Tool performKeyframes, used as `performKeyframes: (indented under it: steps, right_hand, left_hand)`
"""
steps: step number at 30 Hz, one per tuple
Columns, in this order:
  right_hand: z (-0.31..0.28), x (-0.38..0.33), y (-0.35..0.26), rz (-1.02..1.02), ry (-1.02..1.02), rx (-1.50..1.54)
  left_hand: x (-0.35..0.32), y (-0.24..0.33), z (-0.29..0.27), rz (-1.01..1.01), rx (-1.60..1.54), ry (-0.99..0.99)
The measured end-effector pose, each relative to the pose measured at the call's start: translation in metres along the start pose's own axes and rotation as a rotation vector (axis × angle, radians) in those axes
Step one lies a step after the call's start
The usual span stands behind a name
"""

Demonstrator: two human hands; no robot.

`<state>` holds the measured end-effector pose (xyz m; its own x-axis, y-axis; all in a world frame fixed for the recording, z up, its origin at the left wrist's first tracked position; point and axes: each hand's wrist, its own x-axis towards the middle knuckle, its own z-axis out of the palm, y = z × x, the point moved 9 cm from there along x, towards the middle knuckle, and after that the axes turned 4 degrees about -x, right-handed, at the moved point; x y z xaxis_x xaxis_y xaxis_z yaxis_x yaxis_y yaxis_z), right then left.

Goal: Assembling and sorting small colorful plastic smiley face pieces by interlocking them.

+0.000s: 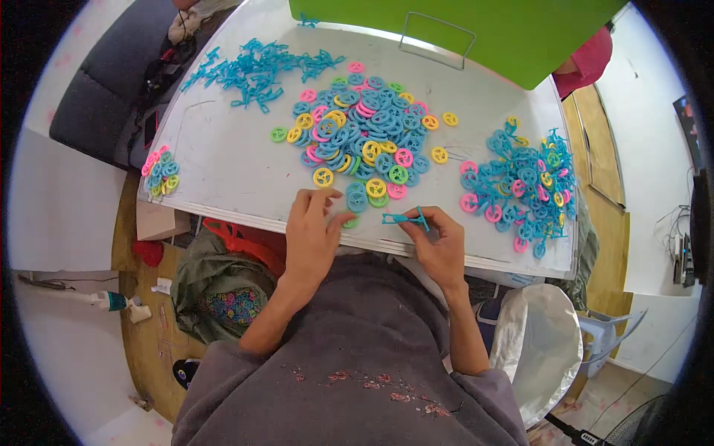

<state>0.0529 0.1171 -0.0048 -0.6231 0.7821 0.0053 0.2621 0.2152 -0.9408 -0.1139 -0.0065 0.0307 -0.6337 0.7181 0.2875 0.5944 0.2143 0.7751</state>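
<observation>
My right hand (pixel 440 249) pinches a small teal plastic forked piece (pixel 405 218) with a crossbar, over the near edge of the white table (pixel 245 197). My left hand (pixel 311 234) is open, thumb and fingers apart, with nothing visible between them. Just right of its fingertips lie blue spoked wheels (pixel 356 199), and a green wheel (pixel 350 223) shows by the thumb. Beyond both hands spreads a large heap of small plastic wheels (pixel 364 126) in blue, pink, yellow and green.
Loose teal forked pieces (pixel 260 70) lie at the far left. At the right is a pile of teal pieces with wheels (pixel 524 178); a small wheel cluster (pixel 161 172) sits at the left edge. A green board (pixel 506 37) stands behind. Below are an open sack (pixel 216 290) and a whitish bag (pixel 547 342).
</observation>
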Motion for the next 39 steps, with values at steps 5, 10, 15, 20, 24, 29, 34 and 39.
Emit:
performKeyframes:
  steps: [5,10,15,20,24,29,34,39]
  right_hand:
    - [0.001,0.002,-0.006,-0.054,0.030,0.002]
    - [-0.004,0.002,-0.010,-0.086,0.062,-0.002]
    - [-0.001,-0.001,-0.023,-0.125,0.055,0.023]
    - [-0.001,-0.004,-0.029,-0.138,0.016,-0.042]
    - [0.000,-0.005,-0.034,-0.192,0.010,-0.070]
    - [0.002,-0.005,-0.034,-0.180,0.009,-0.106]
    - [0.001,-0.004,-0.021,-0.039,-0.006,-0.033]
    - [-0.002,-0.004,-0.008,0.027,0.027,0.118]
  left_hand:
    - [-0.004,0.000,0.004,0.055,0.152,-0.057]
    - [0.006,-0.012,-0.017,-0.174,-0.252,0.005]
    - [-0.004,0.005,0.033,-0.233,-0.677,-0.265]
    - [-0.011,0.001,0.053,-0.390,-0.862,-0.360]
    - [-0.012,0.005,0.058,-0.393,-0.890,-0.408]
    - [-0.003,0.008,0.054,-0.292,-0.766,-0.287]
    - [-0.005,0.015,0.055,-0.193,-0.676,-0.173]
    - [-0.006,0.026,0.055,-0.095,-0.650,-0.161]
